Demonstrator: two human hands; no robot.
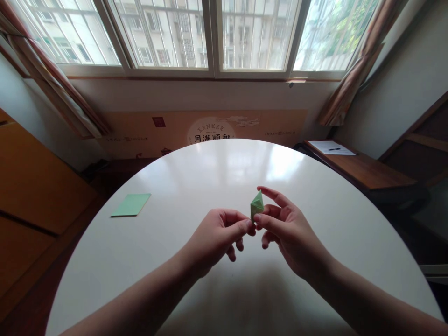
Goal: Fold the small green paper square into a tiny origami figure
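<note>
A small folded green paper piece (257, 204) with a pointed top is held above the round white table (196, 186). My left hand (217, 235) pinches its lower edge between thumb and forefinger, the other fingers curled in. My right hand (285, 228) pinches the same lower edge from the right, its forefinger stretched out behind the paper. Both hands hover over the middle of the table, fingertips almost touching.
A flat stack of green paper sheets (131, 205) lies on the table's left side. A cardboard panel (210, 130) leans under the window beyond the table. A brown side desk (364, 168) with a white sheet and pen (331, 148) stands at right.
</note>
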